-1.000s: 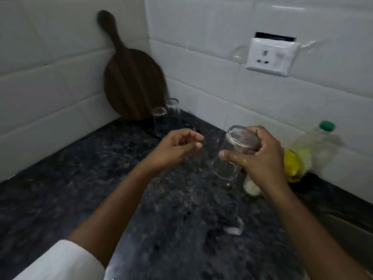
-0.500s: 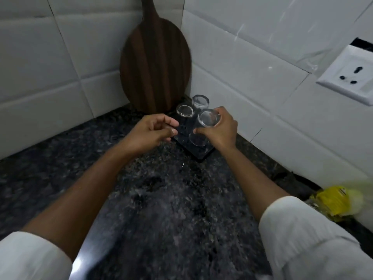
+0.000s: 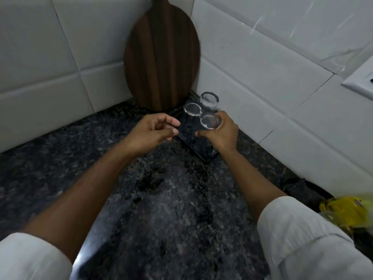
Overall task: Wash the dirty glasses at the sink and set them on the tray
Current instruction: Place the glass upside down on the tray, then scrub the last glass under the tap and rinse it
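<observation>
A small black tray (image 3: 203, 152) lies on the dark granite counter in the wall corner. Two clear glasses stand upside down at its far end: one on the left (image 3: 192, 109), one behind (image 3: 209, 102). My right hand (image 3: 221, 132) is wrapped around a third inverted glass (image 3: 210, 121), which rests on or just above the tray beside the other two. My left hand (image 3: 154, 131) hovers at the tray's left edge, fingers loosely curled, holding nothing.
A round dark wooden board (image 3: 161, 55) leans against the tiled corner right behind the tray. A yellow packet (image 3: 347, 214) lies at the right edge of the counter. A white wall socket (image 3: 361, 81) sits on the right wall.
My right hand carried the glass from mid-air over the counter to the tray and lowered it beside the two others. My left hand followed to the tray's left side.
</observation>
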